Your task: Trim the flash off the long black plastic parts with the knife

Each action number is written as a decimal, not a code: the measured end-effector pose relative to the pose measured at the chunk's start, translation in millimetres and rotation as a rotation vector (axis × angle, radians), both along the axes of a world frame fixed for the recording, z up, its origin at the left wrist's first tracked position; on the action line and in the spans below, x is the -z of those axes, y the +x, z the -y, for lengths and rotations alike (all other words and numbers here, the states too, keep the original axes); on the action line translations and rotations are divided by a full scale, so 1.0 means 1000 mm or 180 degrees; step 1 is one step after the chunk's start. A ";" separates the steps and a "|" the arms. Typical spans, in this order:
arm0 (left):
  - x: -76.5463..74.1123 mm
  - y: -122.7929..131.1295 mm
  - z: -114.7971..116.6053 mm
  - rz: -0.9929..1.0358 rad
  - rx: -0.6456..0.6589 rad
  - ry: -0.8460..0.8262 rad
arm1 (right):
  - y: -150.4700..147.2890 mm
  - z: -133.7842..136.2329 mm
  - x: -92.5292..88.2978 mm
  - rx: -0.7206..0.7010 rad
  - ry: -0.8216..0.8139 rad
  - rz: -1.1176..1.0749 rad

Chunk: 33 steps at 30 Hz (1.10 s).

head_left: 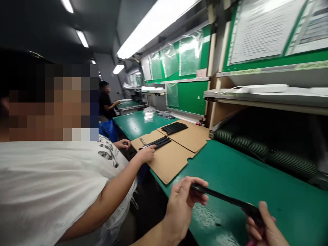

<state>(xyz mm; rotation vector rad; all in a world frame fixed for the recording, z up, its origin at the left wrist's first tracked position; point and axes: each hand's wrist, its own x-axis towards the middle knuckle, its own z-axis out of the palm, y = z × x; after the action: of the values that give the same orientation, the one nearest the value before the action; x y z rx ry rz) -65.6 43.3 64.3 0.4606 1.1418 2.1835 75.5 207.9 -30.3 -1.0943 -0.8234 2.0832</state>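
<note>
A long thin black part [225, 197] is held above the green table [289, 181], sloping down to the right. My left hand [183, 205] pinches its left end between thumb and fingers. Around its thicker right end, my right hand [265, 225] is closed, with the thumb on top. Something pink shows at the bottom edge beside my right hand, too little of it to name. Below the part, pale marks and a small dark bit lie on the table surface.
At the left a person in a white shirt [51, 184] reaches over brown cardboard [169, 165] to black strips [161, 141]. More black strips [174, 127] lie behind. A shelf [256, 95] and dark ribbed roller [261, 153] stand right. Another person [105, 102] is farther back.
</note>
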 end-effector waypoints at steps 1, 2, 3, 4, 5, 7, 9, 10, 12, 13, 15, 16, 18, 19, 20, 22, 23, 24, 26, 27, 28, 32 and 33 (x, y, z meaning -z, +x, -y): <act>-0.003 -0.001 -0.002 0.0089 0.0069 0.0034 | 0.002 0.000 -0.001 0.0043 -0.0305 -0.0141; -0.005 -0.001 -0.004 0.0152 0.0133 0.0069 | 0.002 0.000 -0.003 0.0082 -0.0567 -0.0259; -0.006 0.000 -0.005 0.0188 0.0180 0.0102 | 0.000 0.002 -0.004 0.0111 -0.0764 -0.0334; -0.005 0.001 -0.006 0.0213 0.0204 0.0126 | -0.003 0.003 -0.005 0.0133 -0.0891 -0.0360; -0.003 0.003 -0.008 0.0238 0.0203 0.0145 | -0.005 0.004 -0.007 0.0140 -0.1003 -0.0393; 0.004 0.007 -0.012 0.0289 0.0195 0.0188 | -0.006 0.005 -0.010 0.0179 -0.1173 -0.0517; 0.009 0.009 -0.016 0.0283 0.0271 0.0250 | -0.002 0.003 -0.013 0.0295 -0.1212 -0.0608; 0.010 0.009 -0.018 0.0220 0.0345 0.0276 | 0.002 0.001 -0.015 0.0403 -0.1151 -0.0625; 0.006 0.004 -0.018 -0.0056 0.0522 0.0177 | 0.010 -0.006 -0.018 0.0647 -0.0944 -0.0614; 0.001 0.000 -0.016 -0.0284 0.0636 0.0002 | 0.015 -0.009 -0.019 0.0757 -0.0804 -0.0613; -0.014 -0.010 -0.010 -0.0948 0.0997 -0.0565 | 0.021 -0.014 -0.022 0.0896 -0.0410 -0.0633; -0.024 -0.015 -0.006 -0.1366 0.1243 -0.0909 | 0.023 -0.016 -0.024 0.0921 -0.0182 -0.0615; -0.042 -0.022 -0.001 -0.2292 0.1692 -0.1522 | 0.024 -0.013 -0.028 0.0922 0.0247 -0.0495; -0.049 -0.022 0.001 -0.2731 0.1828 -0.1730 | 0.024 -0.010 -0.032 0.0885 0.0420 -0.0413; -0.054 -0.022 0.001 -0.3116 0.1904 -0.1856 | 0.022 -0.005 -0.035 0.0809 0.0582 -0.0341; -0.055 -0.018 -0.004 -0.3662 0.2051 -0.1912 | 0.019 0.008 -0.044 0.0585 0.0909 -0.0261; -0.051 -0.015 -0.009 -0.3785 0.2151 -0.1878 | 0.019 0.013 -0.048 0.0509 0.1058 -0.0243; -0.045 -0.014 -0.014 -0.3792 0.2224 -0.1826 | 0.018 0.018 -0.053 0.0454 0.1186 -0.0217; -0.030 -0.014 -0.025 -0.3374 0.2132 -0.1579 | 0.020 0.024 -0.058 0.0326 0.1416 -0.0175; -0.023 -0.015 -0.030 -0.2950 0.1940 -0.1327 | 0.021 0.024 -0.059 0.0231 0.1564 -0.0140; -0.017 -0.017 -0.033 -0.2445 0.1662 -0.0986 | 0.022 0.023 -0.059 0.0103 0.1764 -0.0033; -0.015 -0.023 -0.038 -0.0950 0.0499 0.0351 | 0.022 0.019 -0.047 -0.0505 0.3097 0.0930; -0.018 -0.022 -0.038 -0.0864 0.0278 0.0515 | 0.020 0.021 -0.043 -0.0633 0.3480 0.1139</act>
<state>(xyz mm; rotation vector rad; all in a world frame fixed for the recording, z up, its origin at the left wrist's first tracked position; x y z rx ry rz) -88.0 81.4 82.5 0.8832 1.0635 2.1925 95.6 187.1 12.8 -0.7426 -1.9731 1.1868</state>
